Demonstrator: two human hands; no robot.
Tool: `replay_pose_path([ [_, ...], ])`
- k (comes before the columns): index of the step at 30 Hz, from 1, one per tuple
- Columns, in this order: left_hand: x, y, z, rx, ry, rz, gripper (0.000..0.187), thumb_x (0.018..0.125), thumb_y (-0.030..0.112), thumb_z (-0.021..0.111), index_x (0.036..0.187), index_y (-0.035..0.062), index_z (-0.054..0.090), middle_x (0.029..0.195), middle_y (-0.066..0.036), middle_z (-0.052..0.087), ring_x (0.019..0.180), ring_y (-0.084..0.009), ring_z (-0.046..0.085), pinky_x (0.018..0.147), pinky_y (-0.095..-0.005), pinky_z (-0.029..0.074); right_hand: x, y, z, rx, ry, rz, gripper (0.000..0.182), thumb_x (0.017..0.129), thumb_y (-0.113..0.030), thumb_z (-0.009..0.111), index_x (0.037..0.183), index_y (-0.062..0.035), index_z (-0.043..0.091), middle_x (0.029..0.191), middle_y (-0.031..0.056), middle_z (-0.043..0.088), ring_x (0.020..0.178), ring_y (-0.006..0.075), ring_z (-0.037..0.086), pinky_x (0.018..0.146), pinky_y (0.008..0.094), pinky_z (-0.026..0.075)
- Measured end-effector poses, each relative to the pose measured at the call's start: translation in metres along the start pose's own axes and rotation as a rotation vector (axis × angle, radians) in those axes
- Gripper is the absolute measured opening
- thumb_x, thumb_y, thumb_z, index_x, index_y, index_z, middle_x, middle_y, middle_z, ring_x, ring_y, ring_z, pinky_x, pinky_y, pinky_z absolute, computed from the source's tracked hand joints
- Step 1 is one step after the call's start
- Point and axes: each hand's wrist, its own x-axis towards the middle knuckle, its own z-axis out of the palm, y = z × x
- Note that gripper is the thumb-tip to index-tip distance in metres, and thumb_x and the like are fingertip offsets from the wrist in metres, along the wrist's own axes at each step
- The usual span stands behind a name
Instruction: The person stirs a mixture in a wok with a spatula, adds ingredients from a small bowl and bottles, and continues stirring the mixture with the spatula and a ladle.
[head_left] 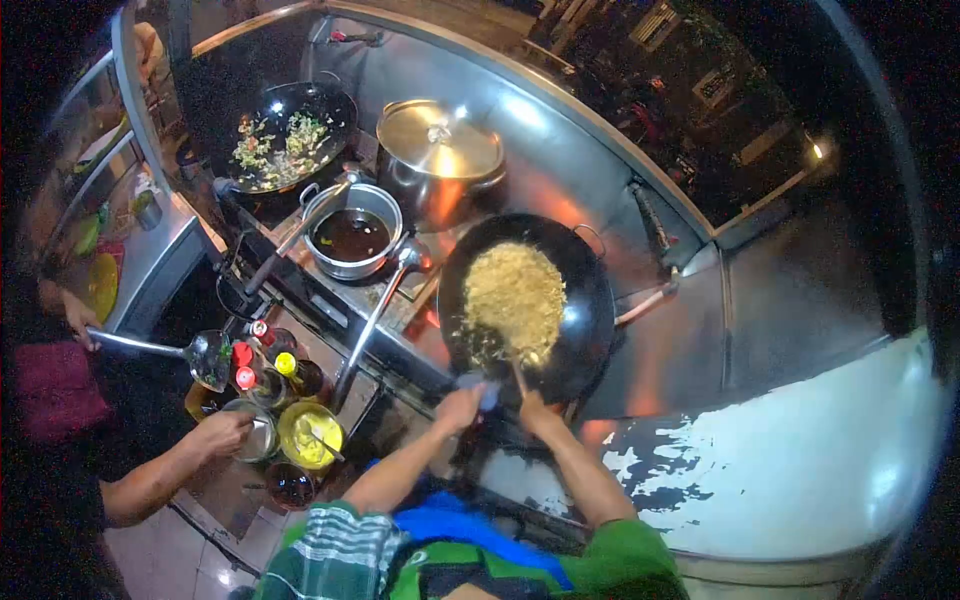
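A large black wok [588, 345] sits on the stove in front of me, holding a wide layer of yellowish fried food [515, 290], which looks like rice. My left hand [460, 408] is closed at the wok's near rim, with a bluish-grey cloth [486, 392] bunched in its fingers. To its right, my right hand [540, 415] is wrapped round the handle of a spatula [518, 375]. The spatula's head is blurred and partly buried in the near side of the food.
Beyond are a lidded pot [440, 150], a pot of dark liquid [352, 235] and a second wok [290, 150] with chopped food. At left, a co-worker's hand [222, 432] is at a jar, the other holding a ladle [150, 343]. Bottles [285, 365] and a yellow tub [312, 432] stand close by.
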Motion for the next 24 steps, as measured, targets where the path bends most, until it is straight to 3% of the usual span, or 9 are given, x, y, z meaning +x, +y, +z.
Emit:
replay_pose_path([
  [2, -0.007, 0.007, -0.004, -0.058, -0.058, 0.000, 0.071, 0.096, 0.053, 0.022, 0.076, 0.0026, 0.068, 0.072, -0.015, 0.067, 0.084, -0.0370, 0.063, 0.083, -0.0440, 0.045, 0.009, 0.018, 0.025, 0.085, 0.061, 0.033, 0.035, 0.091, -0.019, 0.036, 0.113, 0.0031, 0.051, 0.105, 0.0225, 0.063, 0.092, 0.0422, 0.062, 0.076, 0.0491, 0.051],
  [4, -0.015, 0.011, -0.007, -0.101, -0.025, 0.048, 0.072, 0.095, 0.054, 0.023, 0.071, 0.0023, 0.067, 0.069, -0.014, 0.067, 0.081, -0.0339, 0.064, 0.082, -0.0427, 0.046, 0.026, 0.040, -0.007, -0.046, 0.106, 0.038, 0.033, 0.092, -0.016, 0.032, 0.111, 0.0023, 0.051, 0.102, 0.0313, 0.060, 0.098, 0.0370, 0.061, 0.088, 0.0525, 0.044],
  [8, -0.013, 0.010, -0.008, -0.042, -0.077, -0.008, 0.073, 0.095, 0.053, 0.018, 0.066, 0.0070, 0.067, 0.066, -0.009, 0.065, 0.075, -0.0289, 0.064, 0.080, -0.0405, 0.045, -0.047, 0.042, -0.012, -0.124, -0.249, 0.044, 0.037, 0.092, -0.016, 0.033, 0.116, 0.0056, 0.049, 0.102, 0.0277, 0.062, 0.099, 0.0350, 0.061, 0.087, 0.0496, 0.046],
  [11, -0.023, 0.015, -0.008, -0.029, 0.010, 0.037, 0.073, 0.095, 0.052, 0.018, 0.065, 0.0074, 0.067, 0.064, -0.008, 0.065, 0.075, -0.0285, 0.064, 0.080, -0.0398, 0.045, 0.002, 0.066, 0.067, -0.045, -0.129, 0.037, 0.036, 0.091, -0.017, 0.034, 0.116, 0.0048, 0.048, 0.103, 0.0270, 0.061, 0.098, 0.0393, 0.060, 0.086, 0.0496, 0.047],
  [15, -0.015, 0.014, -0.010, -0.081, -0.080, -0.006, 0.072, 0.095, 0.052, 0.018, 0.066, 0.0080, 0.067, 0.064, -0.007, 0.065, 0.074, -0.0288, 0.064, 0.080, -0.0406, 0.045, 0.011, 0.013, -0.018, -0.004, 0.086, 0.119, 0.032, 0.093, -0.020, 0.034, 0.110, 0.0020, 0.050, 0.103, 0.0296, 0.060, 0.097, 0.0387, 0.061, 0.081, 0.0491, 0.048],
  [19, -0.013, 0.007, -0.003, -0.072, 0.022, 0.045, 0.073, 0.095, 0.054, 0.019, 0.068, 0.0067, 0.067, 0.065, -0.008, 0.066, 0.076, -0.0297, 0.064, 0.079, -0.0415, 0.046, -0.020, 0.028, 0.009, -0.103, -0.207, -0.096, 0.053, 0.090, -0.012, 0.037, 0.140, -0.0039, 0.027, 0.101, 0.0294, 0.061, 0.087, 0.0374, 0.065, 0.077, 0.0459, 0.052],
  [20, 0.004, -0.012, 0.008, -0.089, -0.053, 0.064, 0.067, 0.095, 0.055, 0.023, 0.087, 0.0033, 0.064, 0.065, -0.011, 0.065, 0.080, -0.0333, 0.064, 0.079, -0.0408, 0.046, -0.002, 0.033, 0.037, -0.075, -0.161, -0.081, 0.044, 0.090, -0.014, 0.037, 0.133, -0.0031, 0.033, 0.102, 0.0286, 0.061, 0.088, 0.0386, 0.064, 0.077, 0.0461, 0.051],
  [22, -0.008, 0.001, -0.004, -0.156, -0.097, 0.085, 0.067, 0.095, 0.055, 0.023, 0.091, 0.0022, 0.064, 0.070, -0.016, 0.066, 0.082, -0.0365, 0.063, 0.081, -0.0425, 0.045, 0.028, 0.055, 0.103, -0.013, -0.084, -0.028, 0.031, 0.092, -0.018, 0.036, 0.117, -0.0017, 0.045, 0.102, 0.0271, 0.061, 0.088, 0.0411, 0.062, 0.078, 0.0464, 0.049],
  [24, 0.000, -0.001, 0.006, -0.135, -0.002, 0.083, 0.069, 0.094, 0.057, 0.023, 0.090, 0.0019, 0.065, 0.075, -0.018, 0.066, 0.085, -0.0377, 0.063, 0.082, -0.0422, 0.045, 0.024, 0.043, 0.052, 0.112, -0.009, 0.092, 0.032, 0.092, -0.013, 0.033, 0.118, 0.0000, 0.046, 0.104, 0.0294, 0.059, 0.089, 0.0423, 0.062, 0.078, 0.0478, 0.050],
])
